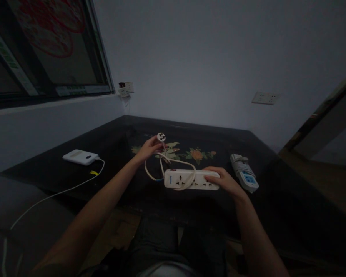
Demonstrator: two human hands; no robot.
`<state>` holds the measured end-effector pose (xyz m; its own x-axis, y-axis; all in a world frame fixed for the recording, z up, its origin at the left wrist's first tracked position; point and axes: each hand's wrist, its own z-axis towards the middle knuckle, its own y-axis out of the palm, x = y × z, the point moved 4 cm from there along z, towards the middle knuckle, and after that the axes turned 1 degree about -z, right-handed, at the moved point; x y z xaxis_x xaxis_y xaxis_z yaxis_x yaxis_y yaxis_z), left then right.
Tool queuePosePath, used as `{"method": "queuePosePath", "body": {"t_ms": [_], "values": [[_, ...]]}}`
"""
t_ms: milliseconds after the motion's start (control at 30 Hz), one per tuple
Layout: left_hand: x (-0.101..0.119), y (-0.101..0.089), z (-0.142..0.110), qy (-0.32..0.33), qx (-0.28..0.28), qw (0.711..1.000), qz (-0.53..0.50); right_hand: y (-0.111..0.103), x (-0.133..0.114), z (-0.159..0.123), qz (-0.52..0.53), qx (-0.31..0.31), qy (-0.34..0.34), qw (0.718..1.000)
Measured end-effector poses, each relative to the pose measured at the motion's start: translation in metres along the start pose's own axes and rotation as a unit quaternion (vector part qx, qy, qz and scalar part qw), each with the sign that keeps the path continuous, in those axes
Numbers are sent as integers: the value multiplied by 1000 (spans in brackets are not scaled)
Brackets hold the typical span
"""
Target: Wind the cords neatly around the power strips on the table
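My right hand [219, 180] grips the right end of a white power strip [202, 184], thumb on its top face. Between the fingers of my left hand [149, 149] is the strip's round white plug [161, 137], its pins facing up and away from me. The strip's pale cable [150, 175] hangs in loops between the two hands, and one loop lies across the sockets. A red switch and a blue label show at the strip's left end. The strip is above or on the dark table; I cannot tell which.
A dark table [103, 138] with a printed flower pattern stands against the wall. On its left lies a white device [80, 157] with a cable running off the edge. To the right is another power strip [244, 173] with its cord wrapped round. Wall sockets [265, 98] are behind.
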<state>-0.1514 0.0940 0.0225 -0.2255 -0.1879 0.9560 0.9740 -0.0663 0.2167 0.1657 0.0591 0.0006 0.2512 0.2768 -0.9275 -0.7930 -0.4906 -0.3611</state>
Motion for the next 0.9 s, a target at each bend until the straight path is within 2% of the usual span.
{"method": "queuePosePath", "body": {"t_ms": [67, 100, 200, 300, 433, 533, 667, 767, 900], "values": [[11, 13, -5, 70, -34, 991, 109, -1, 1, 0, 13, 12, 7, 1000], [18, 22, -9, 120, -56, 974, 186, -1, 1, 0, 16, 17, 9, 1000], [32, 52, -26, 232, -139, 878, 395, -2, 2, 0, 6, 19, 1, 1000], [36, 80, -40, 258, -237, 798, 491, -2, 1, 2, -12, 18, -10, 1000], [35, 98, -46, 251, -289, 748, 542, -4, 1, 2, -18, 46, 0, 999], [29, 102, -44, 222, -297, 731, 572, -3, 0, 2, -21, 50, 5, 998], [22, 101, -39, 193, -270, 735, 591, -1, -4, 2, -23, 55, 3, 998], [24, 100, -36, 219, -251, 739, 586, -2, -6, 2, -25, 74, 2, 997], [33, 98, -31, 271, -232, 760, 543, -3, -5, 3, -31, 89, -1, 996]]}}
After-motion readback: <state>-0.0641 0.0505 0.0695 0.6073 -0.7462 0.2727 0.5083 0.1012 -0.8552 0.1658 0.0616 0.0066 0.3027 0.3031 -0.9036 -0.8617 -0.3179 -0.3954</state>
